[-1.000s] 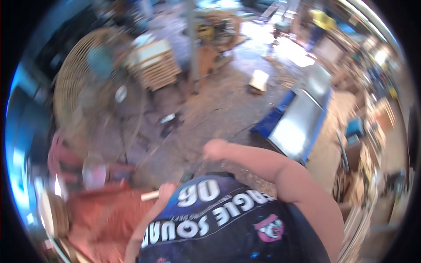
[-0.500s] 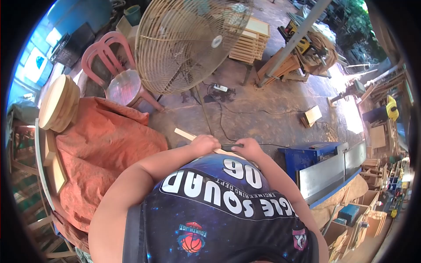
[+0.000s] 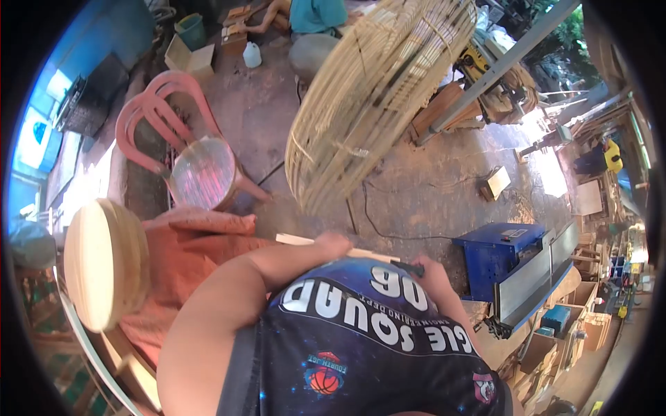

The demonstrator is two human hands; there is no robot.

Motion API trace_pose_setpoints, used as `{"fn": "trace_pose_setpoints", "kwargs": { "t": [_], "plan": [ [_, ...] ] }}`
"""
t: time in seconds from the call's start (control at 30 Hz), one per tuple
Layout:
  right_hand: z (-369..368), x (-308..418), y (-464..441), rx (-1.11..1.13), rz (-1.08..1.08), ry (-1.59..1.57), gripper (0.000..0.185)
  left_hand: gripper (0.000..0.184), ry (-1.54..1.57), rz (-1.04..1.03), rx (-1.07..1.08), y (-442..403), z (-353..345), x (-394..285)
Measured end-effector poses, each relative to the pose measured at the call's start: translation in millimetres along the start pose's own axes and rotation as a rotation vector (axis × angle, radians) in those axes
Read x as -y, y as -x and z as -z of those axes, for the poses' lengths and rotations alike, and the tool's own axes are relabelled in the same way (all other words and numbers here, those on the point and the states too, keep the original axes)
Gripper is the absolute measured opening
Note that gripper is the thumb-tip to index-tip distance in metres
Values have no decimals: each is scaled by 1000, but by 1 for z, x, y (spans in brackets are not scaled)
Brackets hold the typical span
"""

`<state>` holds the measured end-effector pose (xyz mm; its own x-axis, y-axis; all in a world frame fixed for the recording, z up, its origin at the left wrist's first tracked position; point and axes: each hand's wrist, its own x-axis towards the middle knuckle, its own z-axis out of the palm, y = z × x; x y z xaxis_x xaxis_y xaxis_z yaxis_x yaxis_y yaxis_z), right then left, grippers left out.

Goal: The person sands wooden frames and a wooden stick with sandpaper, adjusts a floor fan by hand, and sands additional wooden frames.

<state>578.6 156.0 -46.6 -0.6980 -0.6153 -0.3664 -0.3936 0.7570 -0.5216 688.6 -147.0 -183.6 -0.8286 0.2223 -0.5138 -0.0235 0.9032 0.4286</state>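
My left hand [image 3: 334, 244] is closed around a narrow, pale wooden strip [image 3: 291, 240], held crosswise just beyond my belly. One end of the strip sticks out to the left and the other reaches toward my right hand [image 3: 433, 272]. That hand is wrapped around a small dark object [image 3: 409, 266] at the strip's right end. Its kind is too small and hidden to tell, and whether it touches the wood cannot be made out.
A large fan [image 3: 368, 111] stands ahead, with a pink chair [image 3: 201, 170] to its left. Round wooden boards [image 3: 104, 267] lean by an orange cloth [image 3: 173, 270]. A blue machine [image 3: 496, 253] stands right. A person in teal [image 3: 316, 15] sits at the far end.
My right hand has moved right, away from my left hand, with the dark object. My view has shifted; the fan now appears edge-on and the person in teal shows.
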Motion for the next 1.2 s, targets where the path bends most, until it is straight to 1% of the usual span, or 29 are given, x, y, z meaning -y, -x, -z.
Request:
{"fn": "trace_pose_setpoints", "kwargs": {
  "t": [0.07, 0.13, 0.17, 0.23, 0.27, 0.3, 0.37, 0.47, 0.57, 0.63, 0.67, 0.7, 0.73, 0.77, 0.8, 0.83, 0.87, 0.93, 1.0, 1.07, 1.13, 1.17, 1.2],
  "plan": [
    [-14, 11, -3, 27, -70, -25, 27, 25, -39, -117, -18, -10, -1, 6],
    [-28, 19, -12, 92, -145, -41, 18, 25, -54, -185, -2, -9, 17, -7],
    [-37, 15, -18, 115, -57, -122, 14, 25, -58, -220, 8, -13, 23, -15],
    [-82, -51, -45, 273, 338, 148, 20, 27, 17, -313, 13, -27, 22, -31],
    [-97, -72, -53, 355, 540, 280, 23, 27, 53, -352, 19, -32, 20, -36],
    [-99, -59, -49, 358, 368, 326, 25, 28, 66, -411, -22, -38, 18, -40],
    [-92, 1, -39, 367, 25, 415, 30, 29, 101, -524, -106, -48, 9, -52],
    [-74, 31, -37, 502, -48, 569, 34, 35, 217, -503, -99, -34, 17, -60],
    [-73, 30, -33, 628, -51, 677, 32, 40, 256, -501, -349, -17, -2, -34],
    [-85, 7, -19, 622, -116, 575, 31, 48, 324, -104, -425, -7, -37, 17],
    [-88, -3, -13, 613, -145, 527, 30, 48, 301, 85, -431, 9, -46, 52],
    [-88, -14, 0, 543, -177, 420, 31, 45, 442, 339, -385, 35, -31, 72],
    [-89, -31, 14, 471, -285, 261, 34, 41, 565, 508, -405, 42, -35, 111],
    [-90, -50, 28, 384, -382, 99, 39, 34, 557, 644, -487, 71, -1, 121],
    [-94, -68, 39, 330, -427, 19, 39, 30, 539, 577, -572, 63, -5, 171],
    [-97, -86, 51, 295, -475, -30, 40, 29, 606, 550, -734, 59, 19, 192],
    [-101, -103, 64, 263, -517, -67, 41, 28, 671, 517, -896, 57, 47, 211],
    [-109, -130, 81, 257, -556, -67, 42, 31, 583, 392, -1020, 42, 121, 225],
    [-114, -141, 90, 247, -596, -64, 44, 40, 681, 164, -962, 10, 180, 234],
    [-112, -139, 90, 247, -647, -7, 46, 57, 678, 37, -887, -36, 212, 249],
    [-106, -119, 76, 293, -723, 147, 47, 67, 530, 103, -781, -64, 234, 255],
    [-99, -97, 67, 324, -762, 239, 48, 72, 456, 131, -729, -77, 242, 258],
    [-91, -82, 60, 354, -802, 334, 48, 76, 516, 96, -740, -90, 244, 263]
  ]
}}
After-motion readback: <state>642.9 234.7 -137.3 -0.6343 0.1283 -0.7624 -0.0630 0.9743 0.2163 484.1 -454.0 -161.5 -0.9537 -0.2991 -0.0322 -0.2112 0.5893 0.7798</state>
